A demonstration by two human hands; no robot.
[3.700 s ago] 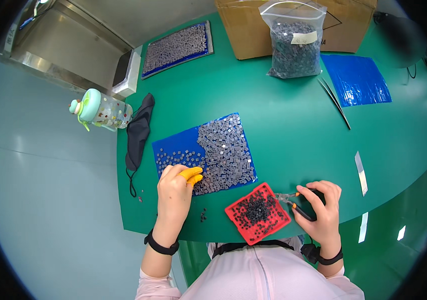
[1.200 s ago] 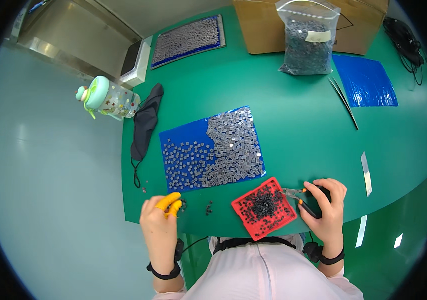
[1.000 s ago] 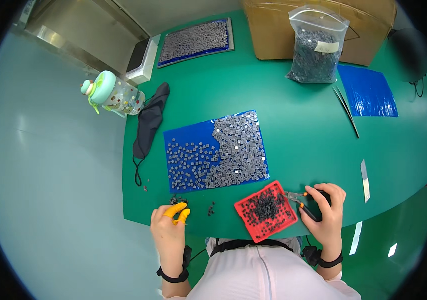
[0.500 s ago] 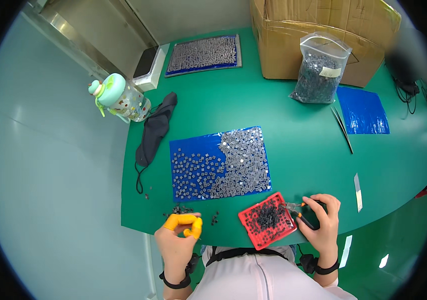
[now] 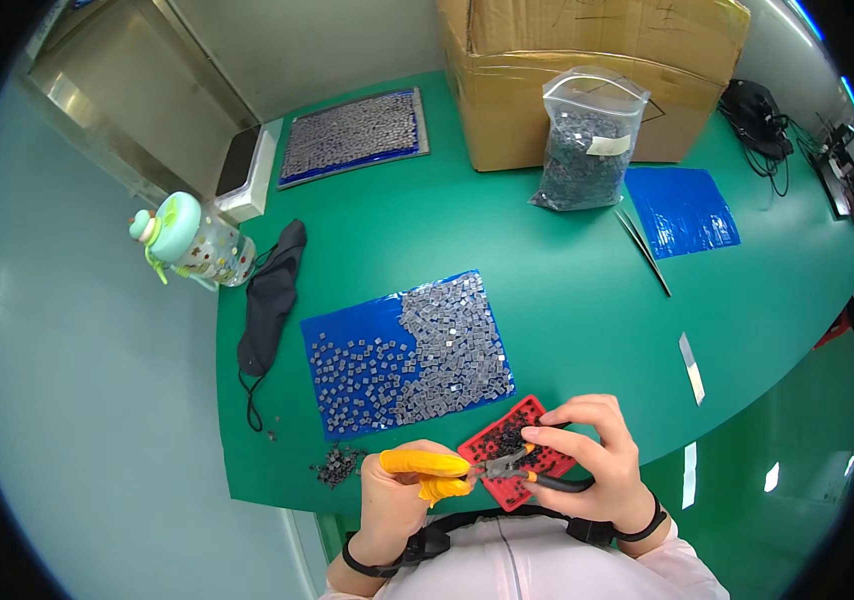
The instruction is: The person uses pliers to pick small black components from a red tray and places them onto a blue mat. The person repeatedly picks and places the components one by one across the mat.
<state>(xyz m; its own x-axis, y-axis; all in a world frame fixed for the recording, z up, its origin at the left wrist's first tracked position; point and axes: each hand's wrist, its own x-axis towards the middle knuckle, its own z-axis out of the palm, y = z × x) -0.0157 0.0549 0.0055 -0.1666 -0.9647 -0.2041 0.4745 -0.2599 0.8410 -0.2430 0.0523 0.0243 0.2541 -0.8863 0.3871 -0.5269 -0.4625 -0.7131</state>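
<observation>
In the head view, I have both hands close together at the near edge of the green tabletop (image 5: 567, 330). As I judge it, the step in hand is fine work with the small metal pliers with black and orange handles (image 5: 559, 484) at the left fingertips; the next move calls for a steady left hand and a measured squeeze from the right.

The left hand (image 5: 402, 495) wears yellow rubber covers (image 5: 422, 462) on thumb and forefinger, bent nearly together at the pliers' nose; I cannot tell whether they pinch a tiny piece. The right hand (image 5: 602, 462) is grasping the pliers, its fingers around the handles, which stand somewhat spread.

Under the pliers I see the red square plastic tray (image 5: 493, 423) with loose black pieces (image 5: 513, 440). A heap of dark bits (image 5: 335, 466) lies left of the left hand; beyond it, a blue rectangular sheet (image 5: 367, 324) carries small grey squares (image 5: 452, 345).
</observation>
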